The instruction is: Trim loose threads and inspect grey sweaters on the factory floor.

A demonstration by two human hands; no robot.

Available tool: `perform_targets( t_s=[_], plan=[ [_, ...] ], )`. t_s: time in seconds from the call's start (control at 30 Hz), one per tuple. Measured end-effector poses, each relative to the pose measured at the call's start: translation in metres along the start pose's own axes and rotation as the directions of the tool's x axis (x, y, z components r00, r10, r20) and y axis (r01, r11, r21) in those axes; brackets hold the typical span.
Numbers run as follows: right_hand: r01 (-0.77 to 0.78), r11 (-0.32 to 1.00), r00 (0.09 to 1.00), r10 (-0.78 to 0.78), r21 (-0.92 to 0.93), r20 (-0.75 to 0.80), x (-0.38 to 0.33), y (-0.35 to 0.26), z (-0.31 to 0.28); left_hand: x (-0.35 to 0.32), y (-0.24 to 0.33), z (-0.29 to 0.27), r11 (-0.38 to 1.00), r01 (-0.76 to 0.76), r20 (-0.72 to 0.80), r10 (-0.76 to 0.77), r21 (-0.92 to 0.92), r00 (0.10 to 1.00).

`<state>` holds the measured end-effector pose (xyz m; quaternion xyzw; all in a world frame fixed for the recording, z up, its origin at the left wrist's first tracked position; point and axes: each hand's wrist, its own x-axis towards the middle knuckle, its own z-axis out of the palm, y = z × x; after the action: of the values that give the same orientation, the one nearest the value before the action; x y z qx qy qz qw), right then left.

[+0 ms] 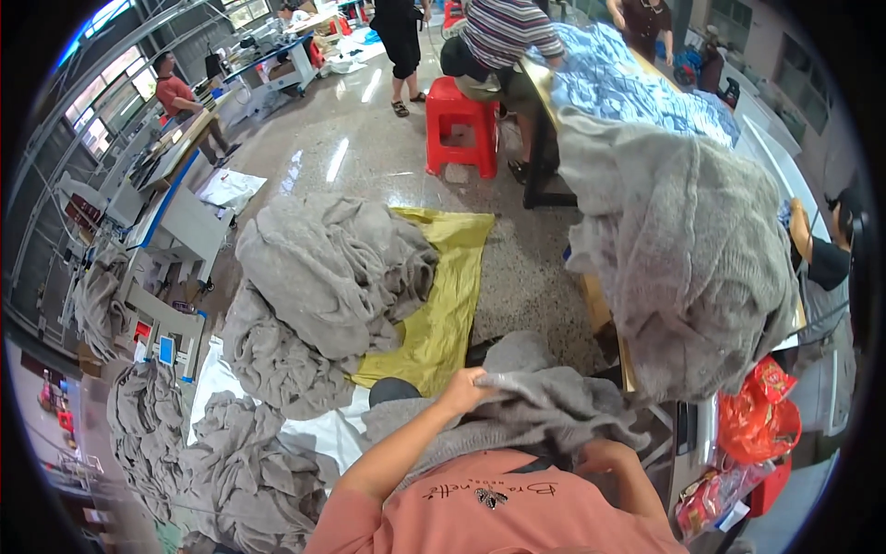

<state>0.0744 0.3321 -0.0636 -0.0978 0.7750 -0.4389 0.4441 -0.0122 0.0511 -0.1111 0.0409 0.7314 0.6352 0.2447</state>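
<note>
Knitwear fills most of the view. At nine o'clock, grey pieces hang over white sewing desks (185, 217), and at seven o'clock more grey fabric lies crumpled on the floor (231, 452) beside a white sheet (323, 434). Toward ten o'clock from centre, a big grey heap (323, 268) rests on a yellow plastic sack (452, 295) spread flat on the speckled floor.

At six o'clock the person's left hand (466, 388) is closed, its grip pinching the top edge of a grey knitted garment (544, 402) that lies across the lap. The right hand (604, 454) sits lower, partly buried in the same garment; whether its grip is closed I cannot tell.

At twelve o'clock one red plastic stool (461, 125) stands beside a seated person in a striped top (508, 32). From one to three o'clock a tall grey pile (683, 249) covers a desk (604, 314) and blocks the view behind it. At four o'clock two packages show: a red crinkled bag (761, 415) and, below it, a clear packet with red contents (715, 499).
</note>
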Motion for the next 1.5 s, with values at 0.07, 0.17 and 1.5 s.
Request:
perform_targets(
  t_s=[0.07,0.17,1.5],
  plan=[
    [-0.029,0.996,0.999,0.027,-0.089,-0.027,-0.011,-0.016,-0.007,-0.005,0.004,0.009,0.960,-0.227,0.100,0.213,0.163,0.972],
    [0.390,0.719,0.611,-0.670,-0.576,-0.422,0.022,-0.089,-0.005,-0.021,0.025,0.024,0.916,-0.322,0.150,0.293,0.238,0.944],
    [0.682,0.724,0.680,-0.680,-0.102,-0.275,0.075,-0.127,0.031,-0.096,0.073,-0.011,0.919,-0.244,-0.036,0.268,0.310,0.963]
  ],
)
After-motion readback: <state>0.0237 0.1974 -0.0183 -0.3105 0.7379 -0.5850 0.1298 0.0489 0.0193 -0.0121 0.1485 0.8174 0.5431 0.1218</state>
